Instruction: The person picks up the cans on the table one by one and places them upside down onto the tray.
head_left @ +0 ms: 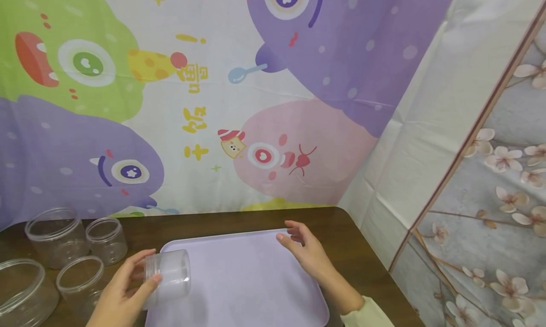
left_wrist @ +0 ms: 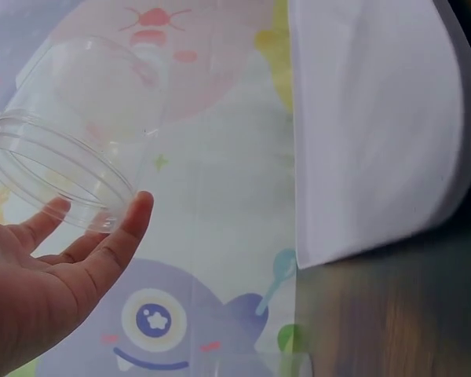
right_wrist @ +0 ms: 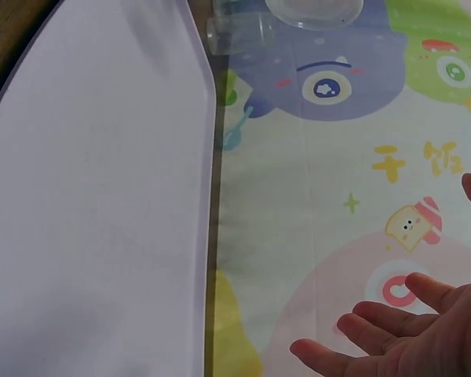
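Observation:
My left hand (head_left: 123, 289) grips a clear plastic jar (head_left: 174, 272) by its ridged neck, fingers and thumb on opposite sides. The jar lies tipped on its side in the air over the left edge of a pale lilac tray (head_left: 251, 279), its mouth towards my palm. In the left wrist view the see-through jar (left_wrist: 94, 110) shows no lid and nothing inside. Above the tray's right side hovers my right hand (head_left: 310, 256), holding nothing. The right wrist view shows the fingers of that hand (right_wrist: 439, 338) spread and slightly bent.
Several clear jars stand on the dark wooden table (head_left: 350, 241) left of the tray: a wide jar (head_left: 59, 244) and a small jar (head_left: 107, 244) behind, another small jar (head_left: 81, 284) and a wide jar (head_left: 30, 294) nearer. A cartoon-printed cloth (head_left: 204, 185) hangs behind the table.

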The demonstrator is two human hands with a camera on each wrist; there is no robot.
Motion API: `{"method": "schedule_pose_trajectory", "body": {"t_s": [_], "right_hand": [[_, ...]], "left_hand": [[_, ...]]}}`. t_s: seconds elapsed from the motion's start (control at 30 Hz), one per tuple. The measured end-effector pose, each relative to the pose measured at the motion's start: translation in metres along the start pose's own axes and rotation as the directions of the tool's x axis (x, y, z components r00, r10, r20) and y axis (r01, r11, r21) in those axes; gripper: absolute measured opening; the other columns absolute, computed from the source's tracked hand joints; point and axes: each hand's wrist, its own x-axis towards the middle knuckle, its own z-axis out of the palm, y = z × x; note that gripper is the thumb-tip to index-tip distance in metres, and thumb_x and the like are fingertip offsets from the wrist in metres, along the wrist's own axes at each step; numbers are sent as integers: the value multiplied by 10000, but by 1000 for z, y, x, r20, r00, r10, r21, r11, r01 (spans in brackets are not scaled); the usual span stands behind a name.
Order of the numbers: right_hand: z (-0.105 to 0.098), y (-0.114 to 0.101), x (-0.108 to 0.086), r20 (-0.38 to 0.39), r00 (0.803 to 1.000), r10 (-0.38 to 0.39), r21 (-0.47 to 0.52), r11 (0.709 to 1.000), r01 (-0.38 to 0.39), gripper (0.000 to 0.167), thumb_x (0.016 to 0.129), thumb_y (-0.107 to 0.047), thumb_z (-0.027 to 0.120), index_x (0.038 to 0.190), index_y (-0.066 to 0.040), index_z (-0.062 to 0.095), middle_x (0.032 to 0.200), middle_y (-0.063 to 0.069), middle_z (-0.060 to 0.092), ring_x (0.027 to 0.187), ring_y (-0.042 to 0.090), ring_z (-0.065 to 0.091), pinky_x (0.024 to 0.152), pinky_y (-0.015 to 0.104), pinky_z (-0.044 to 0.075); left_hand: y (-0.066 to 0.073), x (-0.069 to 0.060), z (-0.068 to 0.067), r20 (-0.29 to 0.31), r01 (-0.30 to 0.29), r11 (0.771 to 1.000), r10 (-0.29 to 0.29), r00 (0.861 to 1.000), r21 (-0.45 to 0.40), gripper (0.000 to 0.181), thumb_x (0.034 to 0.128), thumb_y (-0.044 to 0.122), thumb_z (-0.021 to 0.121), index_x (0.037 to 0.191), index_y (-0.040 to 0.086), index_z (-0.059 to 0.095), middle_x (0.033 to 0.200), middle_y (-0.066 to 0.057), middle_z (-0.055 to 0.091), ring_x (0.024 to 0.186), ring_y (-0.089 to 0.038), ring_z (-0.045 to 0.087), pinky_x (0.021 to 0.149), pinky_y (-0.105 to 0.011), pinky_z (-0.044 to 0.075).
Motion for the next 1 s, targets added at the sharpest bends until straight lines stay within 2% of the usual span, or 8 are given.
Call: {"method": "schedule_pose_trajectory", "body": {"t_s": [0.07,0.2,0.4,0.7,1.0], "right_hand": [[0,0,0,0,1000,-1,0,1000,1,535,885,-450,592,1324,-169,472,1317,131,525,1217,343,490,963,517,457],[1,1,1,1,1000,-1,9,1000,1,524,889,-442,590,1320,-166,475,1312,129,532,1210,338,495,962,514,459],[4,1,2,9,1000,5,43,999,-5,505,893,-422,592,1314,-166,483,1295,116,545,1199,316,508,973,504,456],[9,1,5,14,1000,20,96,995,-22,514,880,-417,612,1303,-150,493,1291,139,555,1204,321,516,988,490,454],[15,-1,7,46,999,-2,129,992,-4,505,885,-405,608,1305,-149,491,1282,135,559,1190,306,523,956,461,481]], "left_hand": [[2,1,3,-8,-12,1000,12,1000,-8,489,933,235,583,1372,154,384,1198,-228,558,894,182,452,681,-301,572],[7,3,8,-4,-16,1000,16,1000,-25,486,928,242,590,1366,169,392,1194,-202,566,901,161,472,691,-278,565],[13,4,14,-15,-14,999,13,1000,-37,485,914,240,613,1349,171,410,1208,-183,563,899,144,474,669,-175,520],[20,8,25,-60,-92,993,87,994,-76,468,893,142,632,1322,140,445,1153,-142,571,868,101,515,639,-187,528],[26,11,31,-48,-79,994,76,996,-74,475,894,171,634,1328,156,441,1172,-134,560,890,114,511,684,-177,533]]}}
